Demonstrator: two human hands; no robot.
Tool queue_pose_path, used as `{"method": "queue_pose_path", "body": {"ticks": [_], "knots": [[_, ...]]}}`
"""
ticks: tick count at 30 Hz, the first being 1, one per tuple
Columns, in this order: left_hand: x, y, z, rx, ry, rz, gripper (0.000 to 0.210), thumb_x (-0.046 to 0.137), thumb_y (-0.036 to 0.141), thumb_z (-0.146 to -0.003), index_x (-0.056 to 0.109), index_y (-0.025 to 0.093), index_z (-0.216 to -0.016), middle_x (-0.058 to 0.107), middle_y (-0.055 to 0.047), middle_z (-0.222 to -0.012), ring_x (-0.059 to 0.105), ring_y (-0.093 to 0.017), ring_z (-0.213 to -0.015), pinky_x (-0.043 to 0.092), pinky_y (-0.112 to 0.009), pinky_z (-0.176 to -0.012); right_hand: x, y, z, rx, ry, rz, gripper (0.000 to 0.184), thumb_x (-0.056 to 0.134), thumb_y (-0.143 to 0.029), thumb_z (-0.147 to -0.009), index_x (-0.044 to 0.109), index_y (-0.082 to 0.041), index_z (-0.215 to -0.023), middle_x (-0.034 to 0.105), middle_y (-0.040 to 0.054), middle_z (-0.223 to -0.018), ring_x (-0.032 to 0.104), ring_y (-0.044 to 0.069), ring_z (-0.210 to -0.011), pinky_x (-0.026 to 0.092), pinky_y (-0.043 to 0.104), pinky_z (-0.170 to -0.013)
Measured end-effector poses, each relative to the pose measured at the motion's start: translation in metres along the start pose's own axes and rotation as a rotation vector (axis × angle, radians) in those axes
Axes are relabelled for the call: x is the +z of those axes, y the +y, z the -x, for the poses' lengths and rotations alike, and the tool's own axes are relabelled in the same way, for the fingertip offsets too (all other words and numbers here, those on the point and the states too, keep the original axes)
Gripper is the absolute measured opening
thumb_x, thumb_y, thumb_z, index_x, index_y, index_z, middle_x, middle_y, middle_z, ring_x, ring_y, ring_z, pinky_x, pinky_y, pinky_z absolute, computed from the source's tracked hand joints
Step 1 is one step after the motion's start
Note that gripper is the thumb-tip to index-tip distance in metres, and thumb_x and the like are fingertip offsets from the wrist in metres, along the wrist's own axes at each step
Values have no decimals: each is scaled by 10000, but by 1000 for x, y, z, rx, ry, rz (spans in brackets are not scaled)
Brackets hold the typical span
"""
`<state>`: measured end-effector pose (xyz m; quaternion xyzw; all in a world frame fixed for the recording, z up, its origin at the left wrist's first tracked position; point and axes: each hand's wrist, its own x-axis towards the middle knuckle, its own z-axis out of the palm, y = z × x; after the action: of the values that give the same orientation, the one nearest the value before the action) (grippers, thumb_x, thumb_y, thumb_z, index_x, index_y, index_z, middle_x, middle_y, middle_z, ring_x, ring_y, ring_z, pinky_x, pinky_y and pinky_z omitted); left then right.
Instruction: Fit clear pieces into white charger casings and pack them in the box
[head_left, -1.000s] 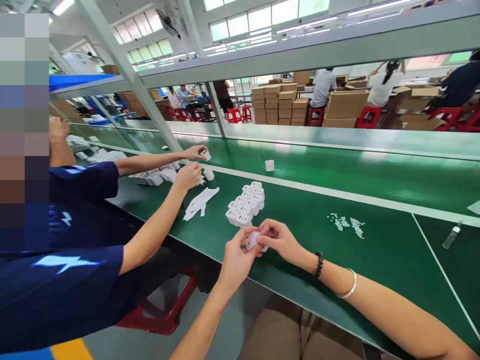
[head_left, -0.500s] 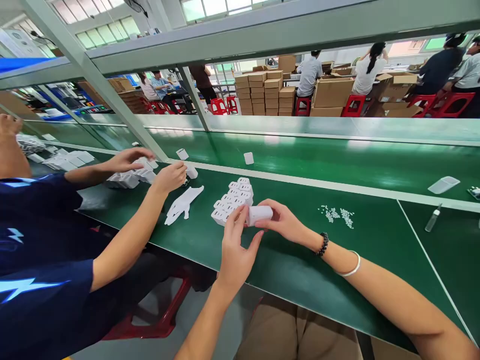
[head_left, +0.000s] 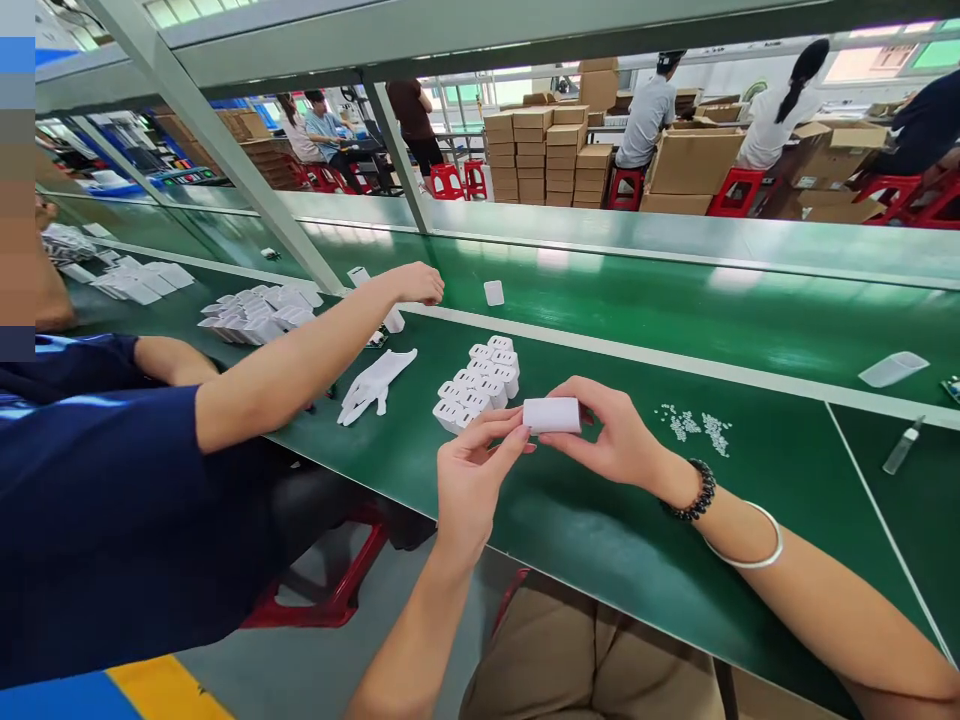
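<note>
Above the green workbench, a white charger housing lies sideways between my two hands. My right hand grips its right end, thumb below and fingers above. The fingertips of my left hand are closed at its left end, thumb and fingers pinched there. Just beyond my left hand, a block of white charger housings stands in tight rows, slotted ends up. Small white pieces lie scattered to the right of my right hand.
At my left a co-worker's arm reaches over the bench, past a white glove and a pile of white housings. A small bottle and a clear cover lie at right. A metal post rises from the bench.
Both my hands have lifted the charger housing slightly and moved it right, away from the rows. The co-worker's arm has stretched farther forward and right across the bench.
</note>
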<state>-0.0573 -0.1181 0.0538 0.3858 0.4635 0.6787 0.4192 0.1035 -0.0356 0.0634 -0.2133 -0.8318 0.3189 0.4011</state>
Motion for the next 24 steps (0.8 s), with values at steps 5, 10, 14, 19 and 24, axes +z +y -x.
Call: {"method": "queue_pose_path", "body": {"ticks": [5,10,14,19,24], "knots": [[-1,-8,-1,-51,6,76,122,797,232,-730,792,196,-847,714,-54,-983,659,-163,-905,613,-243,-709,3,3,2,1,20,8,194,714,-271,-850,612,-192,-995,647,37,-897,548,139,-723,426,257,-602],[-2,-10,-3,-114,-8,106,132,814,241,-707,791,179,-822,711,-43,-916,661,-145,-853,612,-252,-743,6,5,4,-6,5,3,180,701,-261,-859,606,-188,-994,634,34,-894,542,135,-730,434,257,-626],[-4,-18,-2,-166,52,130,157,824,262,-698,782,180,-826,718,-32,-948,678,-145,-879,606,-254,-809,8,5,6,-15,4,-5,222,707,-331,-852,588,-178,-961,620,28,-858,516,127,-693,419,249,-614],[-8,-46,19,-245,79,-59,410,805,388,-716,730,215,-1080,733,-37,-985,701,-169,-904,596,-278,-867,-47,48,-1,252,-105,237,396,651,-454,-855,538,-192,-1129,594,-2,-810,514,141,-664,396,250,-606],[-12,-65,45,-299,20,-356,484,784,512,-672,717,189,-1026,731,-47,-931,705,-224,-898,601,-325,-873,-136,121,-17,828,128,685,362,552,-379,-886,499,-171,-1178,661,119,-1028,614,277,-890,445,335,-722]]}}
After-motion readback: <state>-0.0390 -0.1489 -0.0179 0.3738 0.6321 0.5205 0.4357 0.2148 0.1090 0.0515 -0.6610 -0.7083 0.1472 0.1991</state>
